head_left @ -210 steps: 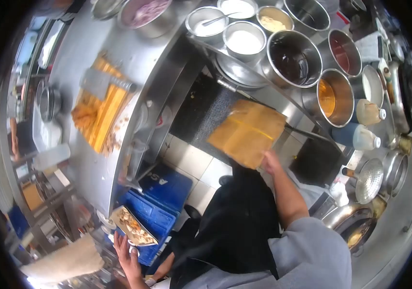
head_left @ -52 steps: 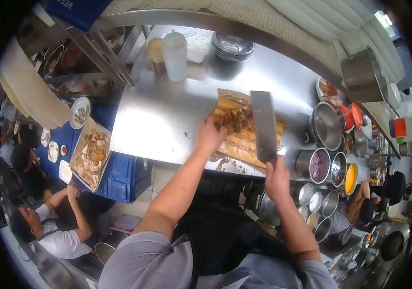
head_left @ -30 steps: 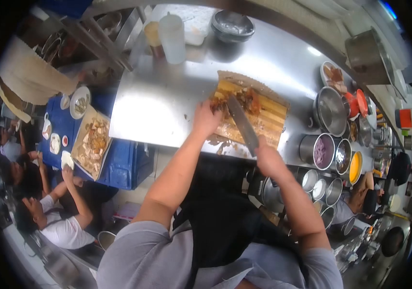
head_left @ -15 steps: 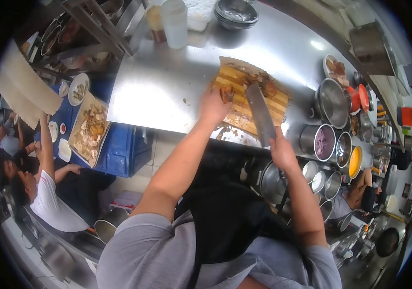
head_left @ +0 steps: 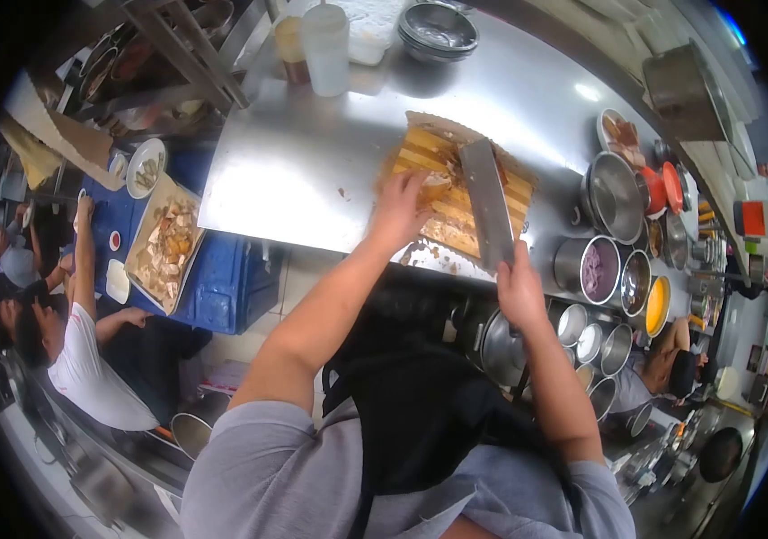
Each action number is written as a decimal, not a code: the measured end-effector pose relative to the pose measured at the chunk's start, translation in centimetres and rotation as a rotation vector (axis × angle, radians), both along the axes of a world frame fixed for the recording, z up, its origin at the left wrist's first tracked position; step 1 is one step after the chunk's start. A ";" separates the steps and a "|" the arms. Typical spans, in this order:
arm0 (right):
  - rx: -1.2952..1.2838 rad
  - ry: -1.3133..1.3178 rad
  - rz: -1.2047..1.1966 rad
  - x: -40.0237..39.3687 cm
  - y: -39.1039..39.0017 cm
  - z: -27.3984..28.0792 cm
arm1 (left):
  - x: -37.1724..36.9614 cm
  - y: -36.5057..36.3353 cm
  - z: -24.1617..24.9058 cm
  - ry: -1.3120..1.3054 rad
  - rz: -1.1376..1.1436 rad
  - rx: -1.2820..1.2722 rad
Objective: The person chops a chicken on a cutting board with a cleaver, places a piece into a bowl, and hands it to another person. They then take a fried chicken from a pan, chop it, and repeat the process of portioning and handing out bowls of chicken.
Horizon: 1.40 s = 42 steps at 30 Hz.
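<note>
My right hand [head_left: 520, 289] grips the handle of a cleaver [head_left: 488, 202], whose wide blade lies across a striped wooden cutting board [head_left: 454, 230]. At the left part of the board, my left hand [head_left: 399, 210] has its fingers curled on a piece of cooked meat [head_left: 436, 186] with a pale side showing. The blade is to the right of that piece and hides part of the board and the meat bits behind it. Brown paper [head_left: 421, 118] sticks out past the board's far edge, and crumbs lie along its near side.
Stacked metal bowls [head_left: 439, 31] and a plastic bottle [head_left: 325, 52] stand at the back of the steel table [head_left: 289, 171]. Pots and bowls crowd the right, including a pot of purple pieces [head_left: 595, 269]. A tray of chopped meat [head_left: 168, 247] lies left, near a co-worker [head_left: 96, 368].
The cleaver has shifted slightly toward the far side of the board. The meat under my left hand now shows a paler side. At left, the co-worker's raised arm and the pale sheet have moved.
</note>
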State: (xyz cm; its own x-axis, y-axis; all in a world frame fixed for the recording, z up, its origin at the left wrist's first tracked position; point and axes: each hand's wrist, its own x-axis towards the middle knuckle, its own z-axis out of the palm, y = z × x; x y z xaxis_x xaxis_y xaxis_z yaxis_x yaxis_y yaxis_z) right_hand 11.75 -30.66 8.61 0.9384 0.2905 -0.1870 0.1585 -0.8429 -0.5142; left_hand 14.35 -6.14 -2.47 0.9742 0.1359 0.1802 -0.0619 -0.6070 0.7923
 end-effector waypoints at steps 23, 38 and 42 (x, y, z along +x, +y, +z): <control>-0.393 0.047 0.282 -1.1 4.7 -1.2 | -1.7 0.1 -1.5 -0.040 0.292 0.147; 0.552 0.618 -0.415 -2.6 -3.9 -2.6 | -0.8 0.6 -0.8 -0.191 0.173 0.037; 0.806 0.833 -0.513 -4.4 -5.6 -5.0 | 1.7 -0.5 0.0 -0.190 0.077 0.067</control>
